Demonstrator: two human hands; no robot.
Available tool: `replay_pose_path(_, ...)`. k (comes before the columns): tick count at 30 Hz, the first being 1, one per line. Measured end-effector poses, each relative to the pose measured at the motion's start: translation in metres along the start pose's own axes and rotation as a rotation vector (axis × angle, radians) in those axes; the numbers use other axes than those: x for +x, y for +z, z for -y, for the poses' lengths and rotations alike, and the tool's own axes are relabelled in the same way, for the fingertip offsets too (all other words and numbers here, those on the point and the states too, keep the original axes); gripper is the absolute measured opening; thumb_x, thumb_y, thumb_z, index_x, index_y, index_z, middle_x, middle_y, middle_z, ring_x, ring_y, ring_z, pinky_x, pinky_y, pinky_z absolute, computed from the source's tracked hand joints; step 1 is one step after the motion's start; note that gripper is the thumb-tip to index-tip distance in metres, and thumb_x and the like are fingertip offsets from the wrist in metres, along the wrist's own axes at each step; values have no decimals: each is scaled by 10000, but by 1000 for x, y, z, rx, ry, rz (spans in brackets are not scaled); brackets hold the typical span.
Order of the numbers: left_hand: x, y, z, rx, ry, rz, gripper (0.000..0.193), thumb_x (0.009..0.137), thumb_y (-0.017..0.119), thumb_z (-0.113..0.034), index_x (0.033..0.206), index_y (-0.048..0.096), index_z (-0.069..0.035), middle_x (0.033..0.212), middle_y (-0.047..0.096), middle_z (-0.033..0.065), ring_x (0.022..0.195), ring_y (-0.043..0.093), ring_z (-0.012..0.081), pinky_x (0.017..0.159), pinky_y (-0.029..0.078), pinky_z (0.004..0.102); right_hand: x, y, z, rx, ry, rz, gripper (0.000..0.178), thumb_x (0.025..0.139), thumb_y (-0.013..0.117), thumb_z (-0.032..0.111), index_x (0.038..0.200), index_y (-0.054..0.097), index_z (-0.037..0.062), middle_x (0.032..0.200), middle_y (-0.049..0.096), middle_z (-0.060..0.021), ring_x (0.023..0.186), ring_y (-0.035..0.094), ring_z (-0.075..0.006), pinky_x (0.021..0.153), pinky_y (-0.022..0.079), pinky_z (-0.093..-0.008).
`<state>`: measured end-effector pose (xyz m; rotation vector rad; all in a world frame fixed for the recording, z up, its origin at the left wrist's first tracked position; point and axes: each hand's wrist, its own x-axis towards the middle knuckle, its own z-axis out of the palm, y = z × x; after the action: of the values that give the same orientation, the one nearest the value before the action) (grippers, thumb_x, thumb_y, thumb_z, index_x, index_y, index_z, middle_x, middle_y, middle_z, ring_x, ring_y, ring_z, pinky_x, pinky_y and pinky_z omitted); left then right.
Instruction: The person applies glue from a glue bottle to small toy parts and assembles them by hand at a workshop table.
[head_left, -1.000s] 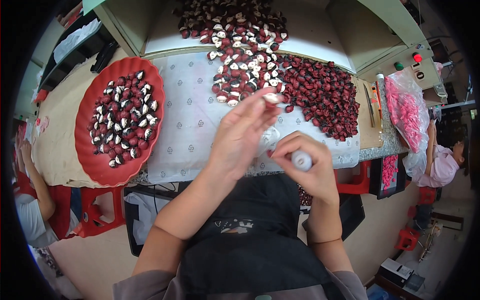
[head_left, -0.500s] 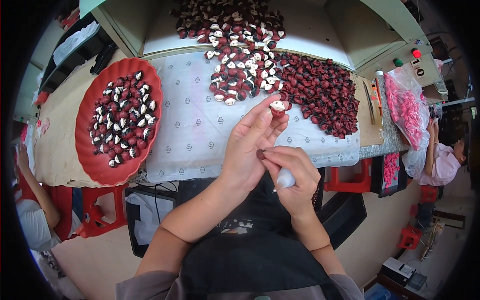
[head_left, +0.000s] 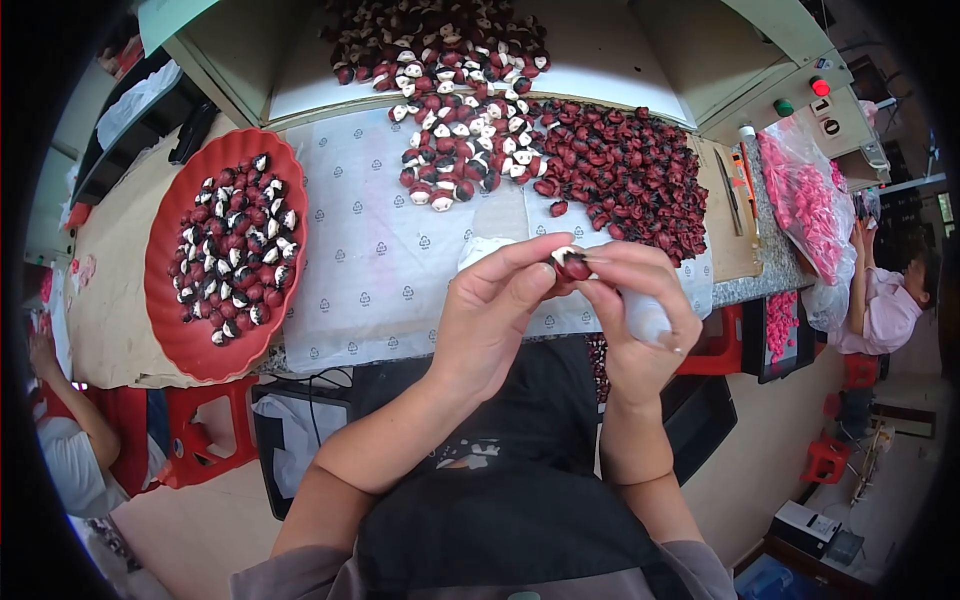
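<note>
My left hand (head_left: 482,318) pinches a small doll head (head_left: 574,266), dark red and black with a white face part, between thumb and fingertips. Against its other side press the thumb and fingers of my right hand (head_left: 640,372). A small translucent squeeze bottle (head_left: 646,318) is tucked in that same right hand. The dark red piece it held earlier cannot be told apart from the head now. Beyond my hands lie a pile of similar heads with white faces (head_left: 455,165) and a pile of loose dark red and black pieces (head_left: 640,165).
At left, a red scalloped tray (head_left: 165,325) holds many heads. A printed white sheet (head_left: 360,270) covers the table. An open cabinet (head_left: 730,75) stands behind it. Tweezers (head_left: 728,195) and a bag of pink pieces (head_left: 805,200) lie at right. Another person (head_left: 885,300) sits far right.
My right hand has come up and right, bringing its fingers onto the head. My left hand has lowered the head and turned its white face away. The view has shifted slightly.
</note>
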<state>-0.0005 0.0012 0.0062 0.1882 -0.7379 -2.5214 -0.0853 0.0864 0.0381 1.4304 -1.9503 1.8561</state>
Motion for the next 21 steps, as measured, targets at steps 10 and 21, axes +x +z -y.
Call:
replay_pose_path(10,-5,6,-2,86,-55,-104,262,781,537,-28,1039,531,20,933,567,92,846,542,126,778,442,248,-10,4,-9,-324,-210,-44,286,559,688,-39,828,601,5,780,580,-99,678,574,-203,559,462,-250)
replay_pose_path(21,-9,4,-7,494,241,-31,241,727,570,45,965,584,14,888,574,87,790,541,106,702,435,210,-21,1,6,-103,-1,-38,221,602,669,-61,805,594,-13,793,578,-120,698,572,-191,598,464,-244)
